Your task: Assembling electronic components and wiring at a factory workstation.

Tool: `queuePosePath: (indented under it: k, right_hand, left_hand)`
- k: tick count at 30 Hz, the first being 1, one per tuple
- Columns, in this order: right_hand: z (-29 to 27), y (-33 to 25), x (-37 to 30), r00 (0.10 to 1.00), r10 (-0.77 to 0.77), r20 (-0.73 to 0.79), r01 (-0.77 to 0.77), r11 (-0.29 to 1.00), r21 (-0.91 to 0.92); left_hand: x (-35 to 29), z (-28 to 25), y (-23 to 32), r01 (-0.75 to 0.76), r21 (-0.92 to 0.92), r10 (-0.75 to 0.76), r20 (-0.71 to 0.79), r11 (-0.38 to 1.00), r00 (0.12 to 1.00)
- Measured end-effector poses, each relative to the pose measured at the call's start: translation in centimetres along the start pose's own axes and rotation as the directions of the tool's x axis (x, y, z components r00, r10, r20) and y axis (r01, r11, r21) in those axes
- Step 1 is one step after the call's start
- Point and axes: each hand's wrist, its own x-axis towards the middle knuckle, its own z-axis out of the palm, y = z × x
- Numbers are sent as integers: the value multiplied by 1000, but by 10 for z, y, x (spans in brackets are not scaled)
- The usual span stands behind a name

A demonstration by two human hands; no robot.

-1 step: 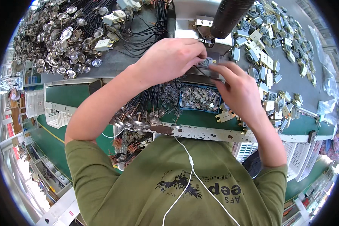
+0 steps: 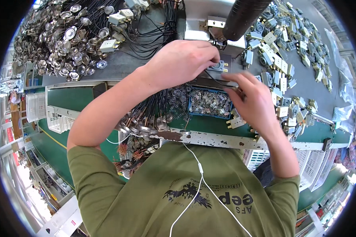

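Observation:
My left hand point(image 2: 184, 59) is closed on a small grey plug part point(image 2: 216, 68) with brass-coloured pins, at the dark metal work surface under the press. Its fingertips hide part of the piece. A black wire point(image 2: 211, 76) runs from under those fingers toward my right hand point(image 2: 255, 94). The right thumb and forefinger stand apart, with the wire reaching into the gap between them. Whether they touch it, I cannot tell. Just below the hands sits a blue tray point(image 2: 190, 103) of small metal pieces.
A thick black cylinder point(image 2: 243, 17) rises over the press block point(image 2: 235, 45). Grey-and-white plugs point(image 2: 281, 63) are heaped on the right. Round metal parts on black wires point(image 2: 69, 43) crowd the left. More wired metal parts point(image 2: 142, 128) hang at the table's near edge point(image 2: 209, 139).
My right fingers have drawn back slightly from the grey plug part, and more of its brass-coloured pins now shows. The left hand stays nearly still.

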Motion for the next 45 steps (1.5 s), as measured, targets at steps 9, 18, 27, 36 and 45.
queuePosePath:
  k: [9, 18, 27, 36, 45]
  right_hand:
    - [25, 12, -39, 986, 159, 46, -140, 658, 740]
    - [27, 17, -50, 962, 259, 88, -170, 312, 935]
    - [0, 14, -34, 957, 233, 174, -267, 469, 842]
    - [-13, 25, -7, 947, 69, 315, -302, 535, 789]
    - [-7, 33, 6, 904, -52, 424, -388, 312, 867]
  left_hand:
    - [9, 6, 2, 32, 110, -48, 149, 993, 988]
    - [12, 6, 7, 61, 117, -79, 156, 991, 985]
    - [-2, -9, 31, -155, -57, 162, 140, 986, 977]
    - [-4, -22, 25, -90, -28, 94, 252, 996, 963]
    - [-2, -49, 20, 62, -108, -11, 424, 992, 905]
